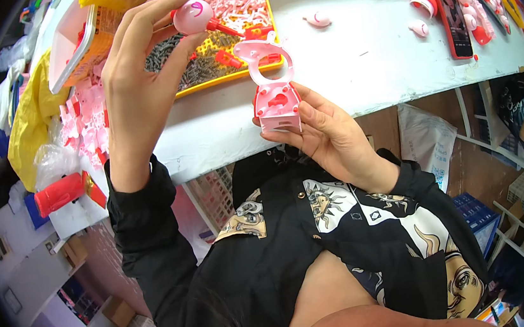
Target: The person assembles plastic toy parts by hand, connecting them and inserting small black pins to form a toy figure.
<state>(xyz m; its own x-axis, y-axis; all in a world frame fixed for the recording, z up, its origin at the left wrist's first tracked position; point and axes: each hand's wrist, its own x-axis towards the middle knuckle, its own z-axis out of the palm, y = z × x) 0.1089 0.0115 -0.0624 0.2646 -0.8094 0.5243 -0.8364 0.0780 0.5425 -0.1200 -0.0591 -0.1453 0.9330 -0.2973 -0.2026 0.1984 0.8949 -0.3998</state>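
My left hand (pixel 144 74) is raised over the left side of the table, its thumb and fingers pinching a pink plastic ball (pixel 193 16) with a purple mark and a red stem pointing right. Lower and to the right, my right hand (pixel 332 134) grips a pink and red plastic toy housing (pixel 277 102) between thumb and fingers. A pink ring-shaped part stands up from the top of that housing. Behind both, a yellow tray (pixel 221 79) holds small metal springs, red pieces, yellow pieces and pink pieces. The ball and the housing are apart.
A phone in a red case (pixel 451 16) lies at the right of the white table (pixel 353 58). Pink balls (pixel 318 19) and red parts lie along the far side. Flat pink pieces (pixel 86 118) are heaped at the left, near a white bin (pixel 71 46).
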